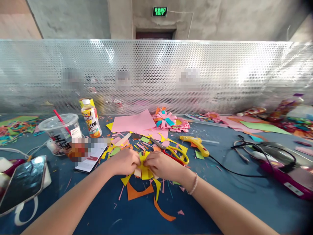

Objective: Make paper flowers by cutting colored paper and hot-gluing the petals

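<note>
A yellow paper flower (146, 169) with strip-like petals is held between my two hands over the middle of the table. My left hand (126, 162) has its fingers closed on the flower's left side. From the right, my right hand (162, 164) pinches it, with a beaded bracelet on that wrist. Its underside and my fingertips are partly hidden. Just beyond my right hand lie scissors with yellow handles (177, 153). A yellow hot glue gun (197, 144) rests farther right. Orange paper scraps (138, 192) and yellow offcuts lie below my hands.
At left stand a lidded plastic cup (61, 133) with a red straw and a drink bottle (91, 119); phones (23, 184) lie nearer. Pink paper sheets (134, 122) and pink paper flowers (165, 119) sit behind. A purple power strip (281, 178) with cables is at right. A perforated metal screen (151, 94) borders the back.
</note>
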Available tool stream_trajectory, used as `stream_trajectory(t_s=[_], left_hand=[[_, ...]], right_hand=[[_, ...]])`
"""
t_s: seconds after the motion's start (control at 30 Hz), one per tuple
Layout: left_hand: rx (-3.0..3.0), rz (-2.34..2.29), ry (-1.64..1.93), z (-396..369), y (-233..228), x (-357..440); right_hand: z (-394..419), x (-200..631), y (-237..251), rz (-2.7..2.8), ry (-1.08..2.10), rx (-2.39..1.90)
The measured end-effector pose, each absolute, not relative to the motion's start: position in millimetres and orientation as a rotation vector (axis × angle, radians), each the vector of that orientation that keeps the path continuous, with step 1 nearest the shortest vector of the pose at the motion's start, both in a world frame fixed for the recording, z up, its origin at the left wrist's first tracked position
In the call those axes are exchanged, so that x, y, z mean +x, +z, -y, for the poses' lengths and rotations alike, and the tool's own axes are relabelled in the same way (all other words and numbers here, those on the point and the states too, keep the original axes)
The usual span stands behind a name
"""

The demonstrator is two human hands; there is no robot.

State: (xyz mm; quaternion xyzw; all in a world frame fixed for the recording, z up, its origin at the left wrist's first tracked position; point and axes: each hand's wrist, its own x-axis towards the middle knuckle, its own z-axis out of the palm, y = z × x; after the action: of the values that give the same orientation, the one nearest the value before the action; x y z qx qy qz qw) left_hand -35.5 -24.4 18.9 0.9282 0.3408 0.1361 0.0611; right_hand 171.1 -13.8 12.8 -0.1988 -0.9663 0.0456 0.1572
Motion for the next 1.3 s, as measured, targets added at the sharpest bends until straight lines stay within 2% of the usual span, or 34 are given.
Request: stream_trajectory(t_s=[0.3, 0.43, 0.73, 1.03, 1.17, 1.3], left_hand=[[2.854, -1.087, 0.214, 28.5, 25.6, -28.7], [2.82, -1.129, 0.205, 27.1, 26.5, -27.7], [2.832, -1.034, 0.277, 28.6, 28.7, -22.6], [2.965, -1.159, 0.265, 32.8, 21.1, -9.9], [2.903, -1.182, 0.332, 32.6, 15.8, -6.8], [2.841, -1.219, 0.339, 31.1, 12.5, -6.3]], right_hand=[[7.7, 172.0, 16.1, 2.748, 0.235, -0.531], [-1.8, 183.6, 22.6, 2.513, 0.242, -0.703], [-11.1, 207.2, 29.3, 2.411, 0.132, -0.891], [-16.9, 227.4, 39.5, 2.427, -0.024, -1.028], [-28.1, 250.5, 46.7, 2.331, -0.092, -1.216], [-42.4, 297.3, 51.0, 2.133, -0.231, -1.74]])
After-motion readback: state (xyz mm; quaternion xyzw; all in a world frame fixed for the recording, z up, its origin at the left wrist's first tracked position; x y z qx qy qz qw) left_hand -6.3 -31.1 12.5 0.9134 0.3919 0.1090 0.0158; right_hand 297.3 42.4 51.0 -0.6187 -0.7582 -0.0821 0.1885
